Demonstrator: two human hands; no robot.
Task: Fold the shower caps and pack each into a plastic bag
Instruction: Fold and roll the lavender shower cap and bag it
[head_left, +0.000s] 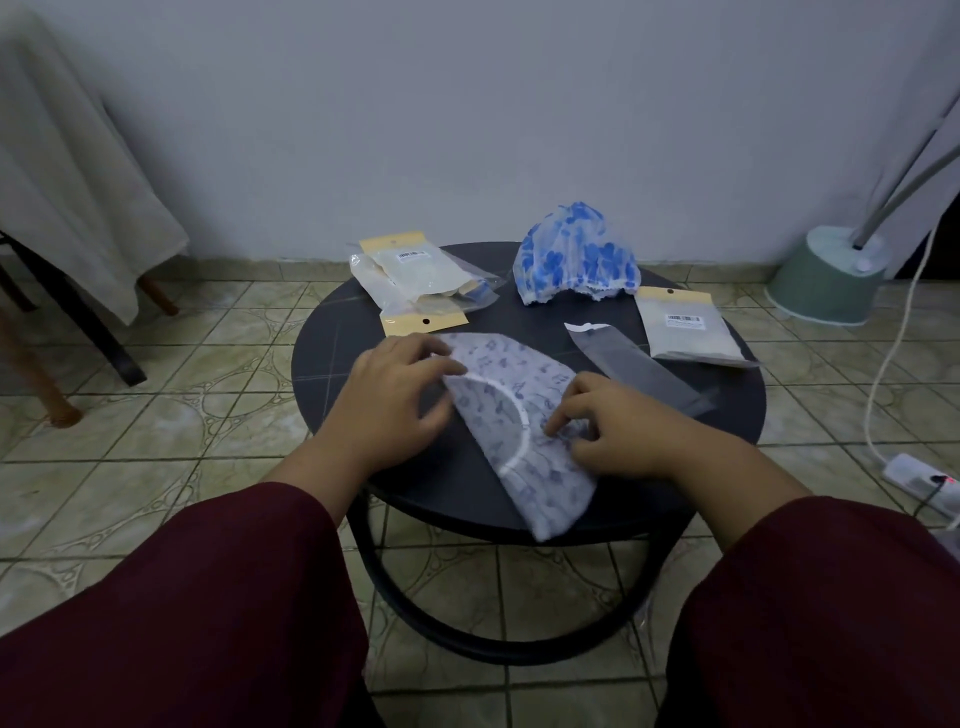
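A pale shower cap with small blue music-note prints lies folded flat on the round dark table, reaching its near edge. My left hand rests on the cap's upper left edge with fingers spread, slightly blurred. My right hand pinches the cap's right side near the white elastic band. A second cap with big blue flowers stands puffed up at the table's far side. An empty clear plastic bag lies right of my hands.
Packed bags with yellow header cards lie at the far left of the table, another at the far right. A green lamp base and a power strip with a white cable are on the tiled floor at right. A cloth-draped chair stands left.
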